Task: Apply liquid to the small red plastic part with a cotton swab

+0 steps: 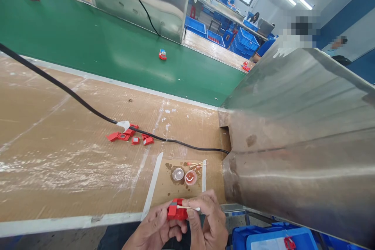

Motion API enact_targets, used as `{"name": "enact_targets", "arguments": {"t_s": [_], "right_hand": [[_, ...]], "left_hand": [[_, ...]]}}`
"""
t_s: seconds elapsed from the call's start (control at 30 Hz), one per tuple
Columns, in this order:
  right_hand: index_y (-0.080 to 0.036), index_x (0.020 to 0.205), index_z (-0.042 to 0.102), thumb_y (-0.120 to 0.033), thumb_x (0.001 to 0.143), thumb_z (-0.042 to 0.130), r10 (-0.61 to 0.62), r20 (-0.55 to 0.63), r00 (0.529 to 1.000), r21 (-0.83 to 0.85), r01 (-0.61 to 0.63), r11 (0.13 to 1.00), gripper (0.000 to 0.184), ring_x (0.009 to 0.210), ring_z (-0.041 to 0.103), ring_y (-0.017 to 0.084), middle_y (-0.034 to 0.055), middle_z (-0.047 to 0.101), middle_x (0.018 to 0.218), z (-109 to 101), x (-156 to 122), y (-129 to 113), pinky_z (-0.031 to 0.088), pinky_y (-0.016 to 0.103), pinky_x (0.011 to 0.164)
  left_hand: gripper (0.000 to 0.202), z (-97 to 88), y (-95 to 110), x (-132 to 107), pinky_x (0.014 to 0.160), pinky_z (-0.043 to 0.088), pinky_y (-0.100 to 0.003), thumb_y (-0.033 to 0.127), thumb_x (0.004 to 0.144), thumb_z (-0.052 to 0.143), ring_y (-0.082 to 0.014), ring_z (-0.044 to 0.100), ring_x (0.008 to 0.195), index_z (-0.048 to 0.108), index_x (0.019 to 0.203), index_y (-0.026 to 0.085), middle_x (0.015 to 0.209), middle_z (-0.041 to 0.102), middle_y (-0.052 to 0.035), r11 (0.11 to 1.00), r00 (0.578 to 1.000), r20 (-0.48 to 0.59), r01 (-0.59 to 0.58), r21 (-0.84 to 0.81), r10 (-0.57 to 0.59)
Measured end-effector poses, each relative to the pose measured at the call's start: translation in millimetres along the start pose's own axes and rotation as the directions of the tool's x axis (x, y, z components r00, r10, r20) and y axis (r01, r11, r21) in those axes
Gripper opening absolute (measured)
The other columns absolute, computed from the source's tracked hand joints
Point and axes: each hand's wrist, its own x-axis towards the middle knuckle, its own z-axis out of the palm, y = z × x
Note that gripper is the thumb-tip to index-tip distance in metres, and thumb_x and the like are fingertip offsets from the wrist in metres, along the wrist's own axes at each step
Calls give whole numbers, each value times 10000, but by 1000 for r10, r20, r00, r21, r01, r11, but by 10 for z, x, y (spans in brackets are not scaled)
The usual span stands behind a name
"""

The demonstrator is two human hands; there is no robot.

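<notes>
At the bench's near edge the left hand (158, 228) grips a small red moulded-plastic part (176, 211), fingers curled round its sides. The right hand (209, 218) pinches a thin white cotton swab (189, 208), tip laid on the part's top. The part looks light, stiff and smooth, best held by its flat side faces; the swab is flimsy and would bend easily. Just beyond, on taped brown cardboard (58, 156), sit two small round caps (184, 175), one with clearish liquid, one with reddish. Farther off lie loose red pieces (130, 136) beside a black cable (73, 95); beyond, a green conveyor belt (88, 43) carries one red toy (162, 55).
</notes>
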Motion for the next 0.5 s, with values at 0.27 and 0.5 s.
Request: {"name": "enact_targets", "arguments": {"t_s": [0.27, 0.5], "right_hand": [[-268, 1134, 722, -256, 1131, 544, 35, -47, 998, 5, -35, 999, 179, 735, 618, 206, 23, 756, 819, 56, -80, -66, 514, 325, 647], [-263, 1123, 741, -228, 1113, 559, -3, -101, 995, 2, 3, 1000, 186, 699, 633, 205, 32, 779, 801, 103, -99, -57, 518, 326, 601]], "left_hand": [[465, 6, -18, -3, 680, 578, -264, 521, 719, 985, -206, 717, 764, 899, 1016, 174, 845, 838, -112, 1000, 1000, -22, -13, -18, 13], [496, -223, -126, 59, 719, 555, -289, 545, 822, 897, -247, 717, 856, 868, 1157, 181, 979, 827, -162, 999, 998, 55, -37, 36, 35]]}}
